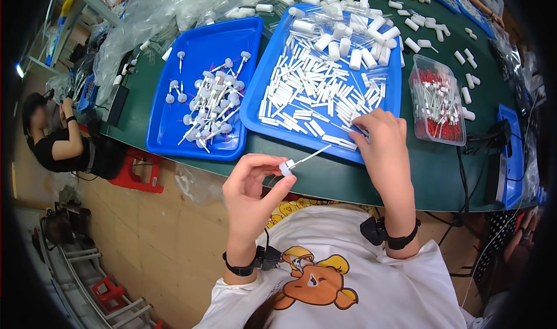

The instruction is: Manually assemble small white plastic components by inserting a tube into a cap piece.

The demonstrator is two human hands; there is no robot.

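My left hand (250,185) pinches a small white round-headed part (286,167) between thumb and fingers, just in front of the large blue tray. A thin white stem points from it up to the right, and fine red wires hang below. My right hand (384,149) reaches over the front right of the large blue tray (250,123), its fingers bent together at the short white tubes (313,76). What its fingertips hold, if anything, is too small to make out. Thicker white cylinders (355,59) lie in the tray's far part.
A second blue tray (156,136) on the left holds several similar round-headed parts with stems. To the right stands a clear plastic box (458,136) of red and white pieces, near black cables (461,175). Plastic bags (174,7) cover the far left. A person (58,134) sits at the left.
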